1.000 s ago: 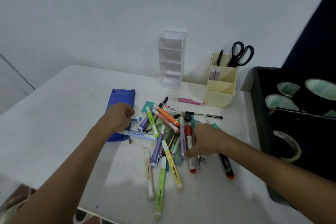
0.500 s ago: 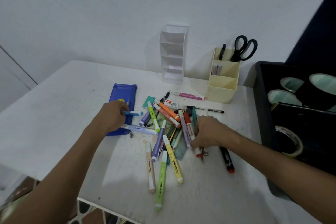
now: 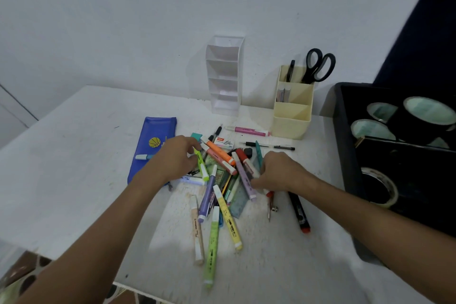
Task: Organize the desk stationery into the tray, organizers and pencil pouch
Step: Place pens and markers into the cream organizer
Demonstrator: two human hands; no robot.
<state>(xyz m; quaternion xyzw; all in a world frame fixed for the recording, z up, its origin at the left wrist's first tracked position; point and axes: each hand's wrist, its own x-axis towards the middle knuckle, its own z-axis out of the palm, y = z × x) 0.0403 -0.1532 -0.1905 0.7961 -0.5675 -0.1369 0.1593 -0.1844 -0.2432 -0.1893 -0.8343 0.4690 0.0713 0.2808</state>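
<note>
A heap of highlighters, markers and pens (image 3: 222, 187) lies mid-table. My left hand (image 3: 176, 159) reaches into its left side, fingers curled round the top of a lime-green highlighter (image 3: 202, 166). My right hand (image 3: 280, 173) is on the heap's right side and grips a red marker (image 3: 244, 159) beside a purple highlighter (image 3: 243, 180). A blue pencil pouch (image 3: 154, 131) lies flat to the left with a light-blue highlighter (image 3: 144, 156) on it. At the wall stand a white tiered organizer (image 3: 223, 76) and a cream organizer (image 3: 292, 116).
Black scissors (image 3: 319, 64) stand in the cream organizer. A black tray (image 3: 341, 136) at the right edge holds tape rolls (image 3: 429, 111). A pink highlighter (image 3: 249, 131), a black pen (image 3: 270, 147), a compass (image 3: 271, 207) and a black marker (image 3: 298, 212) lie around the heap.
My left hand let the light-blue highlighter go on the pouch and moved right to the lime-green highlighter. My right hand stays on the red marker, which has slid up the table.
</note>
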